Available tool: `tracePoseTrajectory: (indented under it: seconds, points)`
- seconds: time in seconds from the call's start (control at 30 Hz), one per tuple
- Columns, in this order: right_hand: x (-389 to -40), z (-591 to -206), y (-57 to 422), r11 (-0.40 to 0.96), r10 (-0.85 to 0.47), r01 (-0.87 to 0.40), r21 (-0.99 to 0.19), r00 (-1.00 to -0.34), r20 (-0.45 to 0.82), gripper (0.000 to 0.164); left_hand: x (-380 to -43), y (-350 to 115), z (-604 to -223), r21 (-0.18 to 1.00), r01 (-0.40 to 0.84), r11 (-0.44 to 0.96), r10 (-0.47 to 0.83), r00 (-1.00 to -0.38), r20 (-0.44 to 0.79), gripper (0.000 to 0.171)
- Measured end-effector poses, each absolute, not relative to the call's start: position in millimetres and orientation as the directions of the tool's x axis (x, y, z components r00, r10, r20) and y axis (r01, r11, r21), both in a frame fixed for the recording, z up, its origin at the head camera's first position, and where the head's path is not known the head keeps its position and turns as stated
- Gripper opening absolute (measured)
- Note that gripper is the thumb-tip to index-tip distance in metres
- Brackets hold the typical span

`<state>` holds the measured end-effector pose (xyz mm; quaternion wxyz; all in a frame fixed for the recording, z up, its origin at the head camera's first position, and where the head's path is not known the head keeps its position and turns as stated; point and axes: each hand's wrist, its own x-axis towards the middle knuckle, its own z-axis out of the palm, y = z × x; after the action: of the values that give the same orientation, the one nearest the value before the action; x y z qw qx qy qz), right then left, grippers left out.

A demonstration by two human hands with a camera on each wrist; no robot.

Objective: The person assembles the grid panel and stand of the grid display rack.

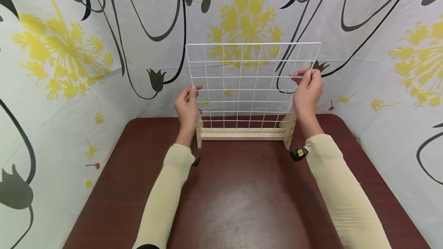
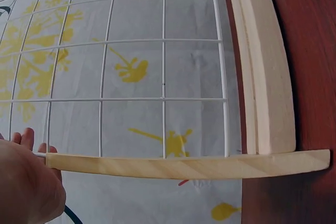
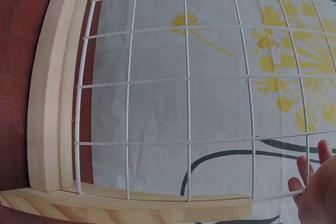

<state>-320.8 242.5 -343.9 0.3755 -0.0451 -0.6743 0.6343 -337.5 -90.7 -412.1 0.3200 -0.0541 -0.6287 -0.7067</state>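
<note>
A white wire grid panel (image 1: 253, 43) stands upright between the side pieces of a light wooden stand (image 1: 242, 136) at the far side of the table. My left hand (image 1: 187, 108) pinches the panel's left edge wire, just above the stand's left side piece (image 2: 194, 166). Higher up, on the opposite edge, my right hand (image 1: 308, 97) pinches the wire between thumb and fingers. In the right wrist view, the panel's lower edge lies close along the stand's crossbar (image 3: 52, 87), and its side edge runs along the right side piece (image 3: 157, 211).
The dark reddish-brown table (image 1: 238, 195) has rounded far corners. Behind it and at both sides hangs a white cloth (image 1: 138, 68) printed with yellow flowers and dark stems. A small black camera (image 1: 298, 153) sits at the right wrist.
</note>
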Motion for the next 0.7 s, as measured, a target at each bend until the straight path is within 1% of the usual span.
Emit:
tracePoseTrajectory:
  seconds: [0.13, 0.37, 0.5, 0.7]
  points:
    - [-319, -350, 242, 0.25, 0.547, -0.381, -0.89, -0.703, 0.455, 0.024, -339, -90, -417, 0.861, 0.507, 0.029, -0.403, -0.783, 0.475, 0.021]
    - [-318, -358, 240, 0.317, 0.54, -0.332, -0.889, -0.707, 0.457, 0.024, -337, -91, -422, 0.859, 0.511, 0.003, -0.406, -0.785, 0.468, 0.018]
    - [-318, -360, 240, 0.332, 0.521, -0.338, -0.881, -0.713, 0.47, 0.024, -336, -94, -424, 0.852, 0.524, 0.003, -0.398, -0.781, 0.482, 0.017]
    - [-321, -363, 239, 0.337, 0.525, -0.363, -0.869, -0.694, 0.493, 0.024, -337, -97, -427, 0.843, 0.539, 0.007, -0.371, -0.781, 0.502, 0.017]
